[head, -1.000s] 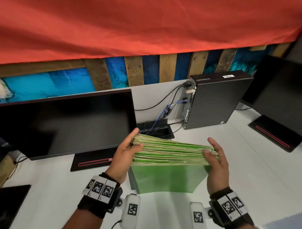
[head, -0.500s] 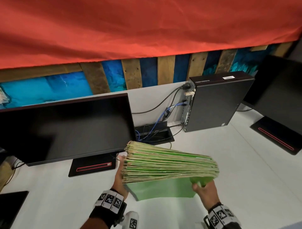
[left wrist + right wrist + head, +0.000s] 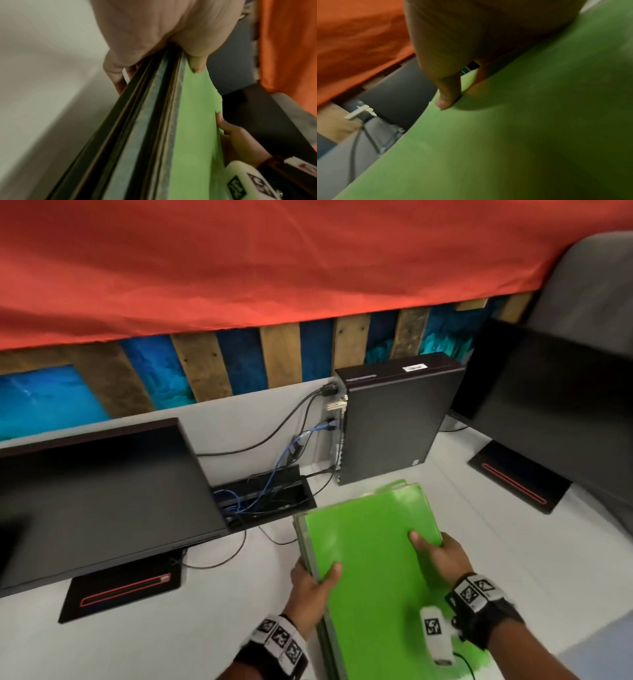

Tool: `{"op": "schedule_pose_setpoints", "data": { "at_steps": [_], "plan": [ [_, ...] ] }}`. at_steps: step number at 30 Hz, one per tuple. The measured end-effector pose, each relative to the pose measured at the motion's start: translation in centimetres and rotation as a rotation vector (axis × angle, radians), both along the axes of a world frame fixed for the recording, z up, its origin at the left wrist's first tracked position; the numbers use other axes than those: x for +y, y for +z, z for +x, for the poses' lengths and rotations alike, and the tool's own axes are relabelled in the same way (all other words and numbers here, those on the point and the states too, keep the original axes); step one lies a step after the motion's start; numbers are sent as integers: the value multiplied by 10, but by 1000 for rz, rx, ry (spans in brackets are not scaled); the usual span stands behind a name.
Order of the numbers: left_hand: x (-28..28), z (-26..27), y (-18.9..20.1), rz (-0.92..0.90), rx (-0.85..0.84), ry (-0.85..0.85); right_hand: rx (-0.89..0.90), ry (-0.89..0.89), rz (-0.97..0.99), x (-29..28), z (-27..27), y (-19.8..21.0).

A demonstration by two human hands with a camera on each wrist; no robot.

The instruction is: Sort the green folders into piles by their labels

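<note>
Both hands hold the stack of green folders (image 3: 368, 546) above the white tabletop (image 3: 171, 642), broad face up, probably to bring the labels into reading view. The left hand (image 3: 313, 583) grips the left edge, thumb on top, fingers beneath; the right hand (image 3: 442, 556) clamps the right edge likewise. No label shows. Behind, a recessed cable tray (image 3: 263, 498) holds tangled blue and black cables.

Dim, motion-blurred wrist views; brighter, edge-warped head view
</note>
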State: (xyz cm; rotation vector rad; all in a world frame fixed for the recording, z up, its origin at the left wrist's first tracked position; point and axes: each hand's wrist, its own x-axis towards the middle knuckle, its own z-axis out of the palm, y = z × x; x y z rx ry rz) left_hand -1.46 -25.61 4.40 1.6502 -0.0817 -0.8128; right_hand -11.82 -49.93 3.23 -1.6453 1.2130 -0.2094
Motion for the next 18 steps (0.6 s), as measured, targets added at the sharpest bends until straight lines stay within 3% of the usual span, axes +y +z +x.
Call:
{"op": "schedule_pose_setpoints", "data": {
  "at_steps": [4,6,11,15,18],
  "plan": [
    [-56,-24,-9,241,137,-58,382,64,-120,-50,-5,-1],
    [-78,-31,-21,299,184,-69,493,111,-151,-71,-8,-1],
    [-115,-35,-80,399,89,-73,558,180,-197,-105,-19,-21],
    [-123,-28,-47,509,183,-180,631,237,-201,-111,-22,-34],
    [-121,-22,-38,559,155,-126,580,235,-291,-106,-13,-28]
  ]
}}
